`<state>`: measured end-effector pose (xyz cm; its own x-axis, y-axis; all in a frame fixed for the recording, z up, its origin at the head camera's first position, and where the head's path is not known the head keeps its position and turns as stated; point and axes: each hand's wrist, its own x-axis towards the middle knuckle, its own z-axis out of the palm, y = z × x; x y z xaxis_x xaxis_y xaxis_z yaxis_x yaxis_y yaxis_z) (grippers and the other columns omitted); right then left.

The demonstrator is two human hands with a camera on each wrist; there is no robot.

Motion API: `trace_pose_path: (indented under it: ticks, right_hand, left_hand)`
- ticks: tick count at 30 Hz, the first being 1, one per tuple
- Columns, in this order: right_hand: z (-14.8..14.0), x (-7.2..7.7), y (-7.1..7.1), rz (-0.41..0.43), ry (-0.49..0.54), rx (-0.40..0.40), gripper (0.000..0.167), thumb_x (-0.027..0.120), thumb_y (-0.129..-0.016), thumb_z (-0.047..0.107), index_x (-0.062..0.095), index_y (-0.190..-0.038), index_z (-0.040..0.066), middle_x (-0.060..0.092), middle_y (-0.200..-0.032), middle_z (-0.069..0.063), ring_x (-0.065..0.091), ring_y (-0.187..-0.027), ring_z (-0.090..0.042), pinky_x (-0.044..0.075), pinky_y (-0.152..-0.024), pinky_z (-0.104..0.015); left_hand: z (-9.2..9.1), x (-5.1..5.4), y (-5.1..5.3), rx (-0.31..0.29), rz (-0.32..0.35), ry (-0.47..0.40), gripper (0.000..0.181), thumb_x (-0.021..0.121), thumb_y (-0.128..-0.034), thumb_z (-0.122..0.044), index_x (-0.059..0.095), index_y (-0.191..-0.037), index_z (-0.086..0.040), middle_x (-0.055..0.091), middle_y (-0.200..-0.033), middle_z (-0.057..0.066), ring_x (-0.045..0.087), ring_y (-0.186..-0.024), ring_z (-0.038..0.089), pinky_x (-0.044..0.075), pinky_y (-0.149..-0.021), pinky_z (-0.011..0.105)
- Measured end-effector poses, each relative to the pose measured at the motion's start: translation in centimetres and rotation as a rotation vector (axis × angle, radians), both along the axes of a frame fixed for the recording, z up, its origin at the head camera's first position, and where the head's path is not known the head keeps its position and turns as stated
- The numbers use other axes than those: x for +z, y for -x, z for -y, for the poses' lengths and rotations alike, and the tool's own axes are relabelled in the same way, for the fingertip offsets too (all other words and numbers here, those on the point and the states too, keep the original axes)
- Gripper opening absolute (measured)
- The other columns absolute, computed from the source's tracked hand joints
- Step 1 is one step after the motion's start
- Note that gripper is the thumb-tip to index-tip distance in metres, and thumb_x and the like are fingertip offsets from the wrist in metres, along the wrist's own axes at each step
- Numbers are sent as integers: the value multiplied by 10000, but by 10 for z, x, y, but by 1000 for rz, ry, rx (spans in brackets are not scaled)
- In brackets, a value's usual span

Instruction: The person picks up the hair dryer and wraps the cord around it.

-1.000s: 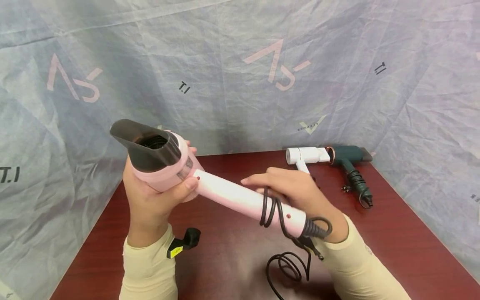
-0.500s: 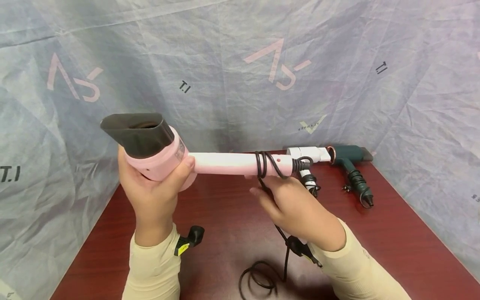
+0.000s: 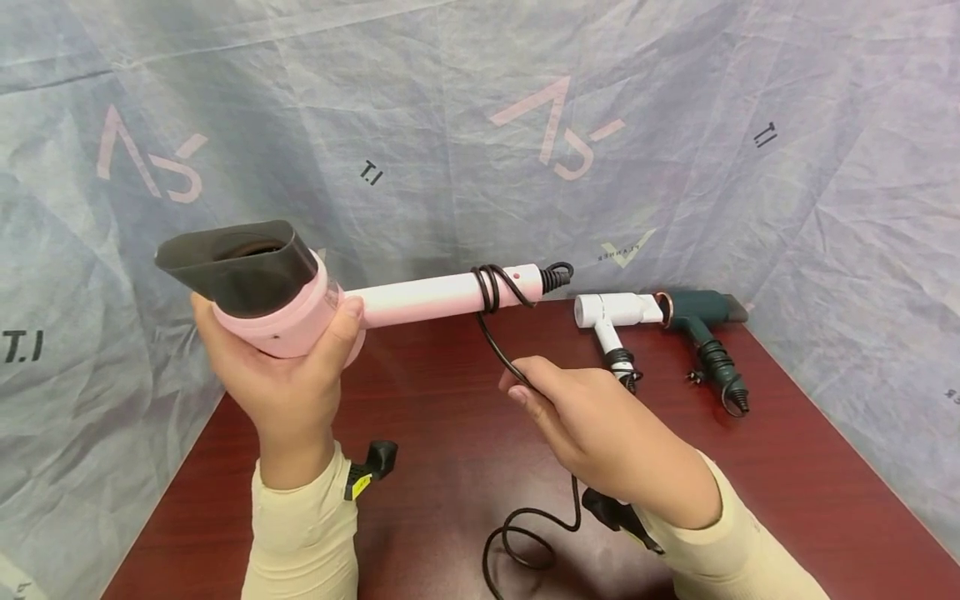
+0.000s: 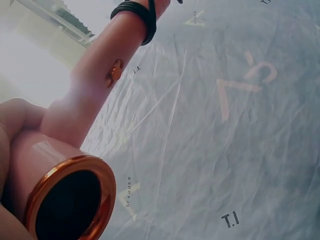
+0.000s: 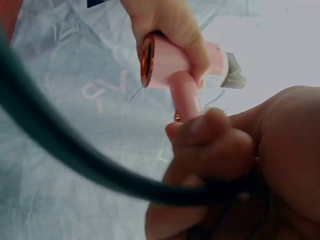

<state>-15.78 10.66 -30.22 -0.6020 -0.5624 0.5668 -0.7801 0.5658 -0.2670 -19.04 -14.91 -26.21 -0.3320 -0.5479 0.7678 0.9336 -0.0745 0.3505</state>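
Observation:
My left hand grips the barrel of a pink hair dryer and holds it up above the table. The dryer's dark nozzle points up and to the left, and its handle reaches out to the right. Black cord is wound a few turns round the handle near its end. My right hand, below the handle, pinches the loose cord between thumb and fingers. In the left wrist view the copper-rimmed rear opening shows. The right wrist view has the curled right fingers round the cord.
A white hair dryer and a dark green one lie at the table's back right, cords wrapped on their handles. Slack cord loops over the red-brown table in front. A grey printed sheet hangs behind.
The pink dryer has moved left and its handle end has swung upward. My right hand has come away below the handle, drawing the cord, while the left hand keeps its grip.

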Motion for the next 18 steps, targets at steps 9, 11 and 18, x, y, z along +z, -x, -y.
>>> trace_pose_path:
  ticks: [9,11,18]
  right_hand:
    - [-6,5,1,-237,112,23,248,505,-1100,275,682,-1095,101,635,-871,110,515,-707,-5,461,-640,-183]
    - [-9,8,3,-268,159,50,288,491,-1104,292,693,-1075,89,620,-867,94,508,-729,-16,438,-661,-170]
    - [-18,20,7,-314,265,88,167,623,-1045,245,737,-1031,124,523,-796,93,428,-715,-4,338,-646,-132]
  left_hand:
    - [1,-4,-7,234,140,226,707,878,-583,-2,564,-1201,134,683,-1117,170,632,-1076,331,497,-1016,393]
    - [2,-5,-10,252,180,302,714,877,-598,-21,566,-1222,132,694,-1117,138,634,-1079,300,494,-1011,367]
    - [4,-4,-19,192,225,489,721,872,-608,-15,562,-1246,117,704,-1083,31,635,-1053,242,498,-981,320]
